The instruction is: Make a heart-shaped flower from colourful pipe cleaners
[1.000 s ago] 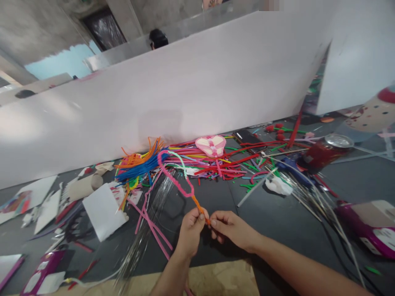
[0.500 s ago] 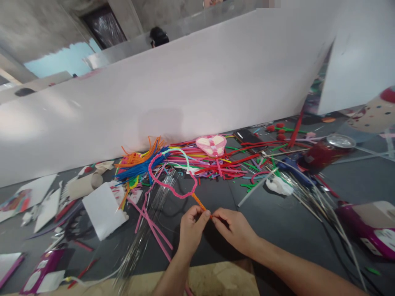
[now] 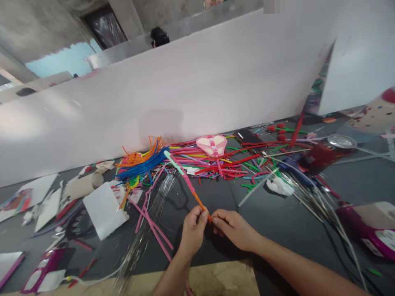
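Observation:
Between my hands is a pipe-cleaner wand with an orange stem [image 3: 200, 202] and a pink and mint loop [image 3: 182, 170], which appears edge-on as a narrow strip slanting up to the left. My left hand [image 3: 195, 227] pinches the stem between thumb and fingers. At the stem's lower end, the fingertips of my right hand [image 3: 231, 226] are closed on it too. Beyond the loop lies a bundle of blue pipe cleaners [image 3: 145, 165] beside orange ones [image 3: 143, 156]. A pink and cream heart-shaped piece [image 3: 211, 145] on a pink stem rests on the pile behind.
Loose red, pink and green pipe cleaners [image 3: 240, 158] spread along a white partition [image 3: 216, 90]. Metal wires [image 3: 145, 234] lie left of my hands. A red can [image 3: 324, 154] and a purple device [image 3: 370, 226] stand right; white card [image 3: 103, 209] and a cardboard roll [image 3: 84, 186] sit left.
The loop has turned from facing me, as an open ring, to edge-on. My hands stay nearly in place, both still on the orange stem.

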`<state>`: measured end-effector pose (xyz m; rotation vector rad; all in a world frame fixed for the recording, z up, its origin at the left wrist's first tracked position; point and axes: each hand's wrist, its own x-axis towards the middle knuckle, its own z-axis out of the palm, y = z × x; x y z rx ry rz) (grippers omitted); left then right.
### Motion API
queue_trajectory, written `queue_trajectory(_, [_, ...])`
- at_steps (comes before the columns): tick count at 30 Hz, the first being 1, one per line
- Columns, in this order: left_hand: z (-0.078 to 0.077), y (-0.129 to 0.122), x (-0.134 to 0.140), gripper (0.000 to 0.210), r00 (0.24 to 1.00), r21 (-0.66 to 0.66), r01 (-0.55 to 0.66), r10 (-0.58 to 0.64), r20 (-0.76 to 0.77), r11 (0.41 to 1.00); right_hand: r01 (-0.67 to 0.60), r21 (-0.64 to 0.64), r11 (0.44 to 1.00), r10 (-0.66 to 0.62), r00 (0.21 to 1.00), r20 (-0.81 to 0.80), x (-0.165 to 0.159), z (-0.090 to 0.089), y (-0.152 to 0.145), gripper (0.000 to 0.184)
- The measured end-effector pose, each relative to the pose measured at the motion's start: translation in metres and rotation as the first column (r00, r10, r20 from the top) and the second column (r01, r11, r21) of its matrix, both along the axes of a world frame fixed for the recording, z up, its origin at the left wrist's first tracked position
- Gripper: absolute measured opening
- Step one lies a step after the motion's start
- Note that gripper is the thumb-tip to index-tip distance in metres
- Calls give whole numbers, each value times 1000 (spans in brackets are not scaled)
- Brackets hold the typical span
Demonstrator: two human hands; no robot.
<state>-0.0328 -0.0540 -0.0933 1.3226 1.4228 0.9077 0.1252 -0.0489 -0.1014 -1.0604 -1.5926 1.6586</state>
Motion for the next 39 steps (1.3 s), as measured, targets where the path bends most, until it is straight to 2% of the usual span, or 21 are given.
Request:
queue_trajectory(5, [-2,-2,1,26,971,-105,55,-29,235,993,-65,-260,963,4,973,-229,-5,-1,-2,38])
queue_trajectory(7, [-4,-2,1,27,941,-142,80,-28,338,987,-78,-306,949,-6,965,-263,-6,1,-3,40])
queue_trajectory(8, [-5,-2,1,27,930,-150,81,-20,367,985,-59,-287,956,-15,968,-249,-6,2,-4,39])
queue_trajectory(10, [-4,-2,2,27,935,-137,47,5,355,989,27,-146,989,-48,989,-142,-6,4,-4,35])
queue_trajectory(12, [-1,-1,4,25,964,-93,-4,29,265,996,104,73,992,-106,994,21,-4,4,-4,27])
queue_trajectory(15, [6,1,6,23,993,-37,-38,42,109,999,88,316,945,-158,966,203,-1,2,-3,21])
queue_trajectory(17, [8,2,6,24,998,-27,-47,48,45,999,48,365,930,-145,959,243,0,2,-3,22])
queue_trajectory(19, [8,2,3,25,998,-25,-61,62,22,998,32,324,945,-107,971,214,0,2,-2,23])
queue_trajectory(25, [0,1,-3,27,996,-32,-84,85,15,996,75,56,996,-77,997,33,-1,5,0,25])
queue_trajectory(29, [0,1,-1,25,996,-48,-73,76,50,996,53,-115,992,-62,995,-75,-2,2,1,30])
queue_trajectory(34, [6,1,1,20,993,-61,-59,65,99,996,10,-281,960,-58,985,-164,-5,-3,1,39])
queue_trajectory(37, [9,1,1,19,991,-64,-31,39,125,997,-16,-321,947,-49,980,-194,-6,-5,0,40])
queue_trajectory(39, [9,1,2,20,989,-60,-26,34,147,998,9,-260,965,-54,985,-166,-7,-5,0,36])
